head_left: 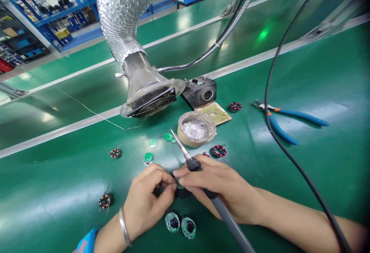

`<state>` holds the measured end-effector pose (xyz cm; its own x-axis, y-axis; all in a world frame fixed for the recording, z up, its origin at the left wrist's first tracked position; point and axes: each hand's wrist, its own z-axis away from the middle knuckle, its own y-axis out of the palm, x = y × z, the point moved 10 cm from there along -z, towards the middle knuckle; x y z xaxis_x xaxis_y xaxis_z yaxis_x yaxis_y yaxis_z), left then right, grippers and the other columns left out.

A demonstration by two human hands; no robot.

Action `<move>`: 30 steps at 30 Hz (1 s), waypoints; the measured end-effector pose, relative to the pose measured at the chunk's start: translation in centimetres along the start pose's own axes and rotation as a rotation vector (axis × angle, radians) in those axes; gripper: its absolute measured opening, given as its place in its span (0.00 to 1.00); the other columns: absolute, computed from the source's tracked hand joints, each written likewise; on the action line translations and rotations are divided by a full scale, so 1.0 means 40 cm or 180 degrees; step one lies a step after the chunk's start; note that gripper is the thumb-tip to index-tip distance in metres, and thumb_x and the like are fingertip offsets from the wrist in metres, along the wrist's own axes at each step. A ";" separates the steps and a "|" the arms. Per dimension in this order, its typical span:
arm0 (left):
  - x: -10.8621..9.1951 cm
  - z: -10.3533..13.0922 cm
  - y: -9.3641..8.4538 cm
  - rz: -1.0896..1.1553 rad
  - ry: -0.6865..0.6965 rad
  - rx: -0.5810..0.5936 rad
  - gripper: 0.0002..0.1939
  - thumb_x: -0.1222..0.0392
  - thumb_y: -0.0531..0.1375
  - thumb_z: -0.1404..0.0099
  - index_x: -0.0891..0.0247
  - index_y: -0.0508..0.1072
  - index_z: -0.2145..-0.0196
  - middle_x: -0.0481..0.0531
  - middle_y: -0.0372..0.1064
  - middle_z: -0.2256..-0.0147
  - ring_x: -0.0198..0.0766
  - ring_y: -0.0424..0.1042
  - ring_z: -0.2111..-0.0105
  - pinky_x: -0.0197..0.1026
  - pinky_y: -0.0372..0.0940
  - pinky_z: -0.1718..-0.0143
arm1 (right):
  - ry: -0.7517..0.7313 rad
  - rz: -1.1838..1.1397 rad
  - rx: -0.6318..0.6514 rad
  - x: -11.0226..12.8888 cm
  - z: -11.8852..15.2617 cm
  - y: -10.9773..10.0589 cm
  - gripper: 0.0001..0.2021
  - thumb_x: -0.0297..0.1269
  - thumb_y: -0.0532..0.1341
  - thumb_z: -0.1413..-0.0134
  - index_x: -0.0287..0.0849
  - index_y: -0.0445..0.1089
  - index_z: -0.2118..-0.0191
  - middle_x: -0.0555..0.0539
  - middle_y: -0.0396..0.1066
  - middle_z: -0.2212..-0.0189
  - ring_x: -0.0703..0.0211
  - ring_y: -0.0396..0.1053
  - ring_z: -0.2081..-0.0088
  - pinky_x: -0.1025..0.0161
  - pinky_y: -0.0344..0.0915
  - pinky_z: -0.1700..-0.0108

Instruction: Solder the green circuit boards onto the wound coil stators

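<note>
Soldering iron gripped by right hand, tip angled off, likely keeping it clear | left hand: fingers pinching green-and-black part, probably steadying | part between hands, low at tabletop

Tabletop is green, soldering iron grey with black collar and silver tip, pliers blue-handled with orange accents, round boards green, coils black with pink or copper segments, tub tan with silver-grey fill, duct crinkled silver, fan grille black concentric rings, cable black.
</note>
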<state>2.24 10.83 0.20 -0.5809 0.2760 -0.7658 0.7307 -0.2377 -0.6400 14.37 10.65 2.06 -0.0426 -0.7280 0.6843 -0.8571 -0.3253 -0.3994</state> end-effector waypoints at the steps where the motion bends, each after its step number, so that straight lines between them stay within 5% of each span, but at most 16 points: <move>1: 0.002 0.000 0.001 0.0003 -0.0031 0.0012 0.04 0.69 0.58 0.38 0.62 0.70 0.68 0.48 0.67 0.70 0.31 0.65 0.71 0.33 0.61 0.70 | -0.0071 0.0015 -0.0036 0.008 -0.001 -0.004 0.17 0.20 0.55 0.44 0.41 0.64 0.50 0.44 0.74 0.58 0.60 0.69 0.60 0.60 0.66 0.58; 8: 0.022 -0.002 0.008 0.0025 -0.0230 0.0198 0.03 0.67 0.57 0.36 0.62 0.70 0.67 0.47 0.67 0.71 0.31 0.64 0.72 0.34 0.60 0.71 | -0.0325 0.0328 0.0131 0.044 -0.012 0.001 0.15 0.25 0.51 0.41 0.41 0.61 0.49 0.52 0.66 0.78 0.59 0.58 0.73 0.61 0.55 0.70; 17: -0.002 0.000 0.000 -0.0041 0.0238 0.0255 0.04 0.69 0.56 0.36 0.63 0.69 0.65 0.48 0.68 0.70 0.31 0.66 0.71 0.33 0.62 0.69 | -0.0177 0.0392 0.0102 0.035 -0.003 0.007 0.17 0.23 0.52 0.43 0.42 0.62 0.50 0.49 0.70 0.74 0.59 0.60 0.73 0.61 0.57 0.71; 25: -0.013 0.007 0.002 -0.0128 0.0526 0.0248 0.06 0.71 0.55 0.35 0.63 0.69 0.63 0.49 0.69 0.68 0.32 0.68 0.68 0.33 0.64 0.65 | 0.0327 0.0554 -0.0282 0.068 0.004 -0.083 0.23 0.28 0.53 0.41 0.48 0.58 0.40 0.46 0.69 0.71 0.55 0.68 0.70 0.58 0.67 0.70; 30: -0.011 0.008 0.004 -0.0173 0.0542 0.0293 0.06 0.70 0.55 0.35 0.62 0.69 0.62 0.50 0.70 0.66 0.33 0.69 0.66 0.34 0.64 0.64 | 0.0849 0.0704 -0.0347 0.079 0.021 -0.092 0.15 0.32 0.54 0.42 0.50 0.66 0.49 0.44 0.68 0.72 0.52 0.69 0.71 0.53 0.67 0.71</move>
<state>2.48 10.37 0.41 -0.5437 0.4425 -0.7131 0.6595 -0.3003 -0.6891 17.82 9.03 5.18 -0.3534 -0.5858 0.7294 -0.8612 -0.1008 -0.4981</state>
